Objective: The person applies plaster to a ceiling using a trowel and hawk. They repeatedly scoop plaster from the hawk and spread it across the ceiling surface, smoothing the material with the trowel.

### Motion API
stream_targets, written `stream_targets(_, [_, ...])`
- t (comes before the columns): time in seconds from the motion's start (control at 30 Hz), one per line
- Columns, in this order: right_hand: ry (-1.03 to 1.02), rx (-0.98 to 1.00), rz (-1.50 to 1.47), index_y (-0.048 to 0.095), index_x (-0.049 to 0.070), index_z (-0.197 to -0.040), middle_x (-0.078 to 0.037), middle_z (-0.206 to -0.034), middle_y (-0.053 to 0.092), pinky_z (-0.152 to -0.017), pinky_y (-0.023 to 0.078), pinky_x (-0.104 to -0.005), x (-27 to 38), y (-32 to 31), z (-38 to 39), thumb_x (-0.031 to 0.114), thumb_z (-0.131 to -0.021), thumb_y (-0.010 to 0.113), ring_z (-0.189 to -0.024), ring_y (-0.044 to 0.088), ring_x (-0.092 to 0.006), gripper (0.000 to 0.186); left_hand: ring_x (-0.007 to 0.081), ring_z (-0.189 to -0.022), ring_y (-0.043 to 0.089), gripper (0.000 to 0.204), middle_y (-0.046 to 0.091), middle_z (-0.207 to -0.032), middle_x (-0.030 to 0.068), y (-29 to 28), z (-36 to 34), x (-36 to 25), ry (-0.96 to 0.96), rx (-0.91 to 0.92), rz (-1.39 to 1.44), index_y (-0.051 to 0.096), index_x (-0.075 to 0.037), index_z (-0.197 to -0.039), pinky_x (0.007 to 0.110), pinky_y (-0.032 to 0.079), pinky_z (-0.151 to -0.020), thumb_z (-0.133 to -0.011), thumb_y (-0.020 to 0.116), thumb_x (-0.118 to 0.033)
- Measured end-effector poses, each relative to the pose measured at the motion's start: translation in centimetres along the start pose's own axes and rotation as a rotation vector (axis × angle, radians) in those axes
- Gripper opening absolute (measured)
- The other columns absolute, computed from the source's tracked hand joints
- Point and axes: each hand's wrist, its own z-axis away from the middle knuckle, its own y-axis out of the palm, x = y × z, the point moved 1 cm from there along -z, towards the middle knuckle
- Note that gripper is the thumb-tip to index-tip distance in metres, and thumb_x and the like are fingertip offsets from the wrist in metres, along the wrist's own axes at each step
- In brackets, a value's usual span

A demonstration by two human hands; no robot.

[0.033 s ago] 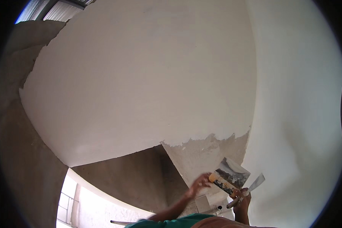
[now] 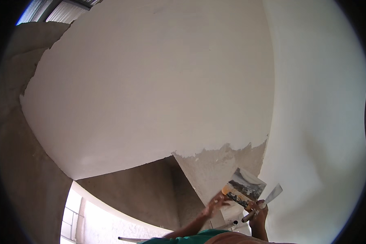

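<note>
Wide scraper [image 2: 246, 183]: one, metal blade streaked grey and dark, orange-yellow handle with dark patches; located near and right, between the two hands, tilted, blade to the far side of its handle.

Narrow scraper [image 2: 273, 195]: one, flared pale blade pointing right and far, handle end pointing left and near.

Right hand [image 2: 259, 214]: grip closed around the narrow scraper; also at the right end of the wide scraper's handle.

Left hand [image 2: 215, 204]: at the left end of that handle, fingers partly bent; whether its grip touches or holds the handle, cannot tell.

Clothing: green garment [image 2: 187, 238], near edge.

Surroundings: large pale wall [image 2: 162, 89]; rough grey patch [image 2: 232, 158] along its near right edge; smooth white wall [image 2: 325, 105], right; brown wall [image 2: 24, 162], left; barred window [image 2: 70, 223], near left; corrugated sheeting [image 2: 67, 12], far left.
</note>
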Motion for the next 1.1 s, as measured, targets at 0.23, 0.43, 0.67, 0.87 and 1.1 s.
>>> stream_targets(0.23, [0.109, 0.231, 0.028, 0.048, 0.007, -0.088, -0.008, -0.085, 0.057, -0.066, 0.058, -0.0365, -0.4, 7.2, 0.4, -0.01, -0.076, 0.067, -0.075, 0.065, -0.0239, 0.028, 0.0226, -0.129, 0.047, 0.049, 0.05, -0.139, 0.0078, 1.5, 0.1, 0.4, 0.171, -0.11, -0.394, 0.047, -0.012, -0.137, 0.045, 0.035, -0.107, -0.091, 0.064, -0.017])
stream_targets(0.43, [0.144, 0.356, 0.268, 0.058, -0.007, -0.104, -0.022, -0.106, 0.066, -0.062, 0.06, -0.0344, 1.1, 8.6, 1.9, -0.003, -0.08, 0.07, -0.078, 0.07, -0.027, 0.027, 0.0231, -0.116, 0.056, 0.04, 0.058, -0.125, 0.0076, 3.7, 1.4, -18.5, 0.728, -0.618, -0.512, 0.052, -0.009, -0.129, 0.041, 0.045, -0.098, -0.09, 0.06, -0.011])
stream_targets(0.67, [0.211, 0.215, 0.645, 0.054, -0.002, -0.077, -0.013, -0.072, 0.064, -0.04, 0.051, -0.033, -0.4, 0.7, 1.4, -0.003, -0.076, 0.072, -0.049, 0.061, -0.0199, 0.018, 0.0366, -0.114, 0.058, 0.056, 0.057, -0.131, 0.0133, 19.5, -5.3, -52.9, 1.759, -0.582, -2.152, 0.053, -0.017, -0.134, 0.036, 0.052, -0.092, -0.081, 0.052, 0.003])
stream_targets(0.87, [0.174, 0.177, 0.588, 0.052, -0.001, -0.071, -0.01, -0.061, 0.06, -0.035, 0.044, -0.0318, -7.6, -6.6, -1.7, 0.0, -0.075, 0.074, -0.039, 0.054, -0.0185, 0.022, 0.0344, -0.12, 0.055, 0.052, 0.06, -0.129, 0.0118, 24.6, -13.8, -63.6, 1.718, -0.879, -2.533, 0.059, -0.009, -0.126, 0.049, 0.041, -0.102, -0.078, 0.052, 0.011])
stream_targets(1.1, [0.24, 0.14, 0.713, 0.051, 0.0, -0.069, -0.008, -0.058, 0.058, -0.032, 0.038, -0.0312, -4.4, -4.2, -0.3, 0.002, -0.075, 0.074, -0.036, 0.05, -0.0161, 0.024, 0.0343, -0.121, 0.053, 0.052, 0.061, -0.127, 0.0088, 24.5, -19.6, -64.9, 1.598, -1.093, -2.505, 0.058, -0.014, -0.128, 0.059, 0.036, -0.104, -0.081, 0.053, 0.008])
